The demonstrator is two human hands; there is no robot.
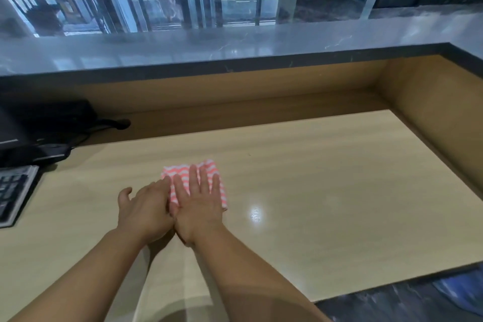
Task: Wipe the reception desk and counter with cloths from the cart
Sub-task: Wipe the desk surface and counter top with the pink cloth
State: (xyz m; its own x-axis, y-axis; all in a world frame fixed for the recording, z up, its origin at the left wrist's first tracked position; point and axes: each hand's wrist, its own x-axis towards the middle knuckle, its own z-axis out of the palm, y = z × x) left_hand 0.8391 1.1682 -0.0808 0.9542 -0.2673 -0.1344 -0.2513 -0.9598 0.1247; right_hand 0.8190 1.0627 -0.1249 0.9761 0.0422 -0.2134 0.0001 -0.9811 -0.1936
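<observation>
Item: 1 folded cloth (208, 166), pink-and-white wave stripe, lying flat on the pale wood-grain desk (326, 178), just left of the desk's middle. Right hand (198, 201): palm down on the cloth, 4 fingers straight and slightly spread, pressing it to the surface. Left hand (145, 206): flat beside the right at 9 o'clock, fingers straight with the tips on the cloth's left edge, thumb lifted clear; it pinches nothing. Raised grey stone counter (235, 47): at 12 o'clock, running the full width and turning a corner at 2 o'clock; no cloth on it. Keyboard (13, 193): at 9 o'clock from the cloth, at the desk's left edge. Black equipment (39, 123) with trailing cables (115, 123): at 10 o'clock, under the counter overhang. Cart: not in view. Step in hand, by judgement: wiping the desk, with the counter probably yet to do. Hazards: a leftward stroke carried too far could shove the keyboard or snag the cables, since both sit at desk level in the path. The cloth is only pressed, not gripped, so uneven pressure could let it bunch, unfold or slide out from under the palms. The recess below the overhang at 12 o'clock could easily be missed.
</observation>
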